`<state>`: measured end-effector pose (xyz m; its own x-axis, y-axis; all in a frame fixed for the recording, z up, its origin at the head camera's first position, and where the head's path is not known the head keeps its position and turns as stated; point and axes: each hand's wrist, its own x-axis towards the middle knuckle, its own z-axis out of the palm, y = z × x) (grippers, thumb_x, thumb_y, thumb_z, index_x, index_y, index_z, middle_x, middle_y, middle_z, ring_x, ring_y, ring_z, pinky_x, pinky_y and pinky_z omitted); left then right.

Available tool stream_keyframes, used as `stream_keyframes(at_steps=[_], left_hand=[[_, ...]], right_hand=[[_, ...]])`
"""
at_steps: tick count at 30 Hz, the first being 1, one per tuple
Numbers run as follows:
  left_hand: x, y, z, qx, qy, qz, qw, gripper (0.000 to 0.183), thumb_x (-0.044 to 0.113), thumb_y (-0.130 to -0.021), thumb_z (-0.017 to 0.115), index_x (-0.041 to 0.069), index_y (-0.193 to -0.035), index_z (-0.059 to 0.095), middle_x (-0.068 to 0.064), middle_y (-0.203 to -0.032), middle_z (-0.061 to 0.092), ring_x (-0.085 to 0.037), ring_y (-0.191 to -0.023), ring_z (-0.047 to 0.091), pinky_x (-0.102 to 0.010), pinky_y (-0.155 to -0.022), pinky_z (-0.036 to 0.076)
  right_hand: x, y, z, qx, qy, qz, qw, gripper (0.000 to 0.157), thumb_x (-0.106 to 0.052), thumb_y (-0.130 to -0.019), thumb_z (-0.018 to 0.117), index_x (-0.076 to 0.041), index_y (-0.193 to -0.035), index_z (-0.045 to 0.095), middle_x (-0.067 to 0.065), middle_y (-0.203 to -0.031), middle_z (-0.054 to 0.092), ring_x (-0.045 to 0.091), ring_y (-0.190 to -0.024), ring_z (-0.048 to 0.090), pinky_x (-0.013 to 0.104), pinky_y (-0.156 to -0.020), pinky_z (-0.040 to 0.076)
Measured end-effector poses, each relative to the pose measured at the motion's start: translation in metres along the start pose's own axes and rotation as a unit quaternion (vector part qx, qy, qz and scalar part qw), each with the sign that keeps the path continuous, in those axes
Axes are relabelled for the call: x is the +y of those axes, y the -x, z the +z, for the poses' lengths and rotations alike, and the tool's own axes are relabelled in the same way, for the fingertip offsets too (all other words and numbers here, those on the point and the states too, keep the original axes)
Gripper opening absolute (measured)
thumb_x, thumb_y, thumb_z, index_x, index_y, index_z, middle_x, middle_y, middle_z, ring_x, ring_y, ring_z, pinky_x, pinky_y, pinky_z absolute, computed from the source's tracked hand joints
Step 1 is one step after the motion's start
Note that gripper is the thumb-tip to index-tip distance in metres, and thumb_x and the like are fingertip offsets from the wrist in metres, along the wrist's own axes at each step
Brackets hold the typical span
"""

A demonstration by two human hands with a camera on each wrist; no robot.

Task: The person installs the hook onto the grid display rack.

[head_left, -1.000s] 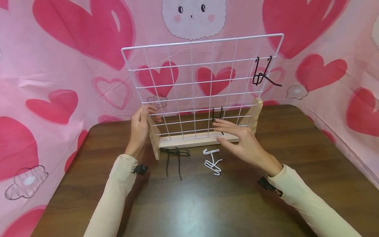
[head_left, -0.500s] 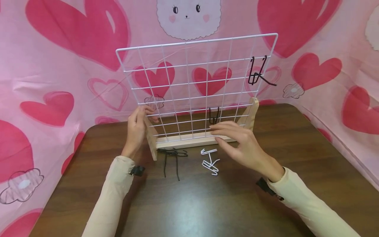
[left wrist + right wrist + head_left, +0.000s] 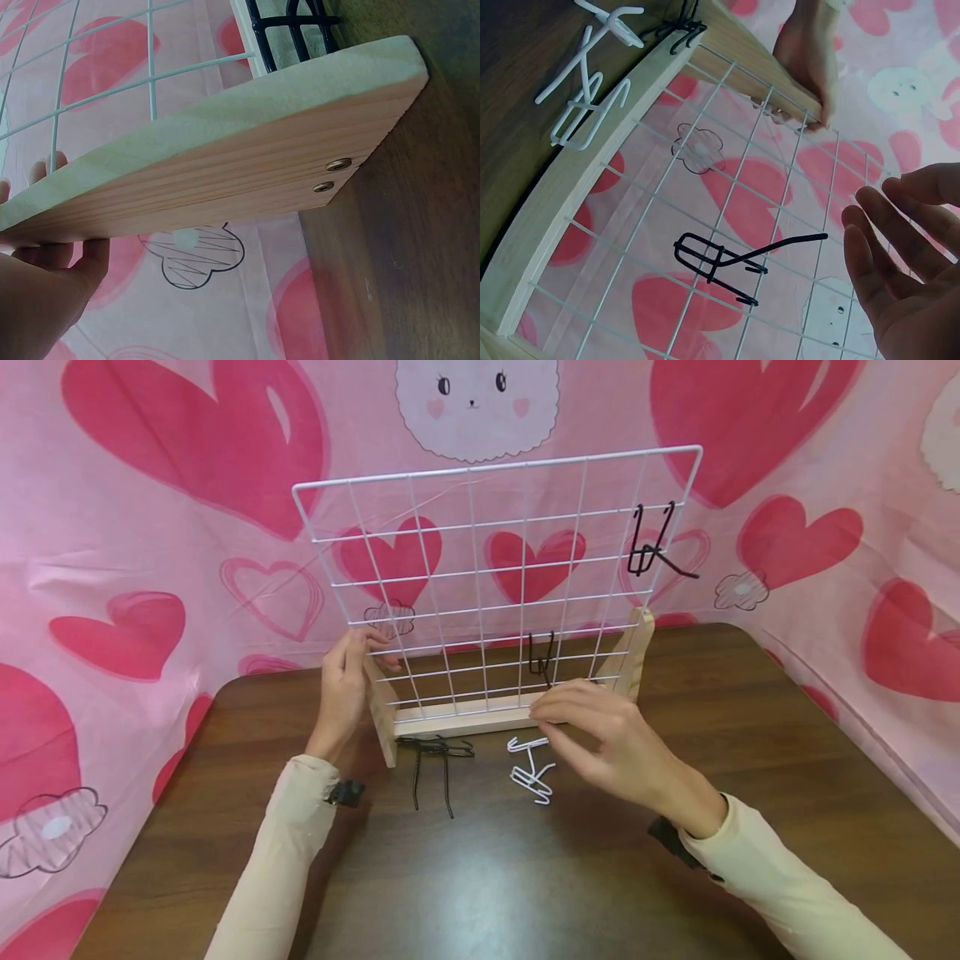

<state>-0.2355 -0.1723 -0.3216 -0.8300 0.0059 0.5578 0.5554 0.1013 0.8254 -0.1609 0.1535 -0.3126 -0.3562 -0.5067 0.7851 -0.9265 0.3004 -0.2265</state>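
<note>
A white wire grid panel (image 3: 468, 539) leans back in a wooden stand (image 3: 465, 714). My left hand (image 3: 343, 693) grips the stand's left side board (image 3: 247, 150), thumb and fingers on opposite faces. One black wire hook (image 3: 647, 552) hangs at the grid's upper right. Lower down, another black hook (image 3: 716, 259) hangs with its prong sticking out. My right hand (image 3: 600, 735) is just below that prong in the head view, fingers bent toward the thumb. In the right wrist view nothing is held between the fingers (image 3: 885, 232).
Several black hooks (image 3: 435, 747) lie tangled on the brown table (image 3: 465, 877) by the stand's left foot. White hooks (image 3: 531, 774) lie in front of the base. A pink heart-print cloth (image 3: 262, 460) hangs behind.
My right hand has lowered slightly from beside the lower hook, and its fingertips have drawn closer to the thumb. The left hand keeps its grip; the head view shifted slightly.
</note>
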Motion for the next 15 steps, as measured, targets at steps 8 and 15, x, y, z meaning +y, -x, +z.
stream_keyframes(at_steps=[8,15], left_hand=[[-0.001,0.0,0.0,0.002,0.004,0.002,1.0,0.044,0.016,-0.109,0.033,-0.023,-0.108,0.052,-0.043,-0.091,0.057,-0.045,-0.075,0.064,-0.029,-0.071,0.059],[-0.001,0.0,0.0,0.002,0.005,0.007,1.0,0.043,0.016,-0.109,0.033,-0.022,-0.107,0.054,-0.044,-0.09,0.056,-0.044,-0.074,0.065,-0.033,-0.071,0.06]], right_hand=[[0.004,0.006,0.003,-0.057,0.011,0.024,0.998,0.014,-0.007,-0.087,0.072,-0.006,-0.101,0.074,0.002,-0.1,0.073,0.02,-0.098,0.067,0.034,-0.094,0.053],[0.007,0.011,0.008,-0.153,0.059,0.058,0.985,0.011,-0.008,-0.086,0.075,-0.011,-0.097,0.075,-0.004,-0.092,0.071,0.01,-0.087,0.065,0.036,-0.084,0.058]])
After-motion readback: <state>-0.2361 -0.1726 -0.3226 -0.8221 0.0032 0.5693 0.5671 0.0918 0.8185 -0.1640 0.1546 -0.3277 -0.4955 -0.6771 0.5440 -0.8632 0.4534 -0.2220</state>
